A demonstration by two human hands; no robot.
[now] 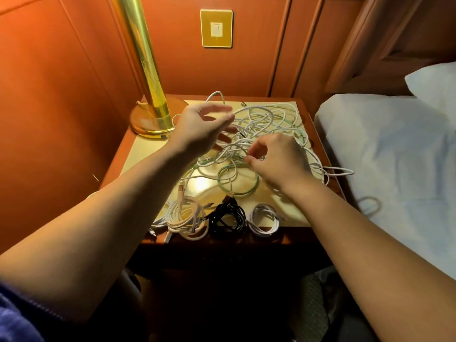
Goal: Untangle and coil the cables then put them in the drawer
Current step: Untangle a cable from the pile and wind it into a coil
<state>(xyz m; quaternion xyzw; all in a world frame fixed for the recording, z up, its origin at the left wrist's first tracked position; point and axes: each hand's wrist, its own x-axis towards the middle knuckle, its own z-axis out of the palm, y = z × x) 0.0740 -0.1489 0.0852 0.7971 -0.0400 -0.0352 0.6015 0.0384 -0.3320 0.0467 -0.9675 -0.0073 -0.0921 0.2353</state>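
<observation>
Head view. We record a loose tangle of white and pale-green cables (pixel 266 129) on the glossy cream worktop (pixel 138 154). Our right hand (pixel 278 161) lies directly over its near edge, thumb and forefinger pinching a white strand. Our left hand (pixel 199 129) hovers at the tangle's left, fingers loosely spread, holding nothing we can make out. Three coiled bundles (pixel 222 218) line the front edge.
</observation>
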